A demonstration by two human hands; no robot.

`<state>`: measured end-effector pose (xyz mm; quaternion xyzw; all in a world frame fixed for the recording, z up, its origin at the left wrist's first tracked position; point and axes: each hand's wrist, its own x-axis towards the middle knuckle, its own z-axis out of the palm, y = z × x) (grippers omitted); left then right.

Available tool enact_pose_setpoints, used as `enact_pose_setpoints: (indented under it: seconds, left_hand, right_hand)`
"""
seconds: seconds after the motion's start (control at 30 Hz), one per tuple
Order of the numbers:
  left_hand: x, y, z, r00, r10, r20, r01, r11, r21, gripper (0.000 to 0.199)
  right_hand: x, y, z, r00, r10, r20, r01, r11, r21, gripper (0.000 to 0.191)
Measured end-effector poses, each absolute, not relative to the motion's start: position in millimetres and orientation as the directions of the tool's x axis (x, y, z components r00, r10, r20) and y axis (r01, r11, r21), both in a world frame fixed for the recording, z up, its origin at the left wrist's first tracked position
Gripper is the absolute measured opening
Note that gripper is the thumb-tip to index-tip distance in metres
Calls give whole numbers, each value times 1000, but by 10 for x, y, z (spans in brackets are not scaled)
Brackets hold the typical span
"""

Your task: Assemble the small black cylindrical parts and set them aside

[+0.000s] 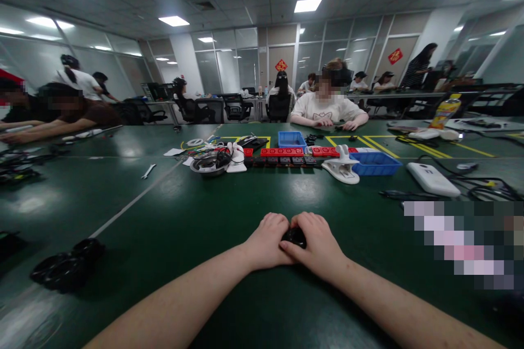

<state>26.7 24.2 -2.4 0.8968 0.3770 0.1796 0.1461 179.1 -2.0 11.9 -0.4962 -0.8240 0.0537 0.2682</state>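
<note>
Between my two hands, low over the green table in the head view, is a small glossy black ring-shaped thing (295, 236), mostly covered by fingers. My left hand (268, 241) is closed against its left side, with the fingertips curled out of sight. My right hand (318, 239) wraps around its right side, the thumb lying across the near edge. The two hands touch each other. Several similar black rings (67, 266) sit in a cluster at the table's left.
Ahead lie a metal bowl of cables (209, 164), a row of red and black blocks (282, 157), white clamps (342, 166) and blue bins (374, 163). A wrench (148, 171) is left, a white power bank (433, 179) right. A person (327, 106) sits opposite.
</note>
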Motion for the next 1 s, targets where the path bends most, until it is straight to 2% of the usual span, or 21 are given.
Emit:
enact_pose_setpoints:
  seconds: [0.23, 0.43, 0.6, 0.7, 0.77, 0.9, 1.0]
  left_hand:
    - [255, 256, 8, 628, 739, 243, 607, -661, 440, 40]
    - [213, 313, 36, 707, 672, 222, 504, -698, 508, 42]
    - [194, 359, 7, 752, 625, 210, 468, -730, 498, 22]
    - [189, 355, -7, 760, 621, 191, 481, -736, 476, 21]
    - [188, 340, 0, 760, 624, 182, 494, -737, 463, 28]
    - [200, 294, 36, 723, 651, 230, 489, -718, 495, 63]
    - [235, 254, 46, 669, 695, 264, 517, -690, 507, 71]
  right_hand:
    - [1788, -9, 131, -357, 847, 394, 781, 502, -372, 19]
    - [1843, -20, 122, -466, 739, 486, 609, 666, -430, 20]
    - [1850, -49, 147, -547, 683, 485, 517, 731, -446, 22]
    - [1850, -73, 164, -593, 650, 476, 489, 760, -429, 20]
    - [1856, -86, 174, -600, 633, 489, 473, 774, -422, 21]
    - [1860, -85, 177, -529, 650, 545, 501, 758, -418, 23]
    - [1846, -60, 151, -451, 707, 544, 583, 696, -420, 24]
